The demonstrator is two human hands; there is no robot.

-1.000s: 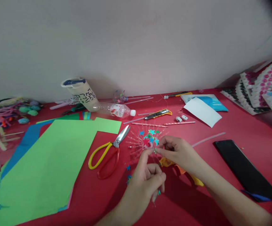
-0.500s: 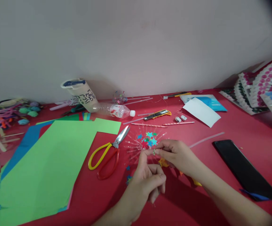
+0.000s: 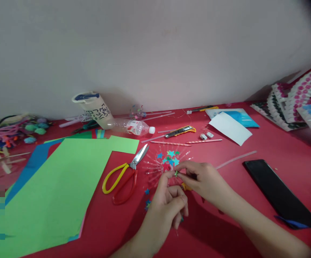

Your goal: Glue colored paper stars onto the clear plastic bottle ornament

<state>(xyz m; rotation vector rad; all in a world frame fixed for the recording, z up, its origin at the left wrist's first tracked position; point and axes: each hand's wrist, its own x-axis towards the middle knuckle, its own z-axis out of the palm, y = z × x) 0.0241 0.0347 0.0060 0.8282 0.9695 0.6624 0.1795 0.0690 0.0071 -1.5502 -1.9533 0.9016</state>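
- Green star (image 3: 176, 174) just below centre: right hand (image 3: 202, 175) grip nearly pinched, left hand (image 3: 168, 206) loosely curled; I can't tell which holds it.
- Loose pinch could drop it among the clustered stars (image 3: 172, 153).

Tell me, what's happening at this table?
A person is working with bare hands: the right hand holds a small green star between its fingertips, close to the index fingertip of the left hand. Just beyond, coloured stars lie on a clear plastic piece with its strips fanned out. Scissors and green paper lie to the left on the red table.
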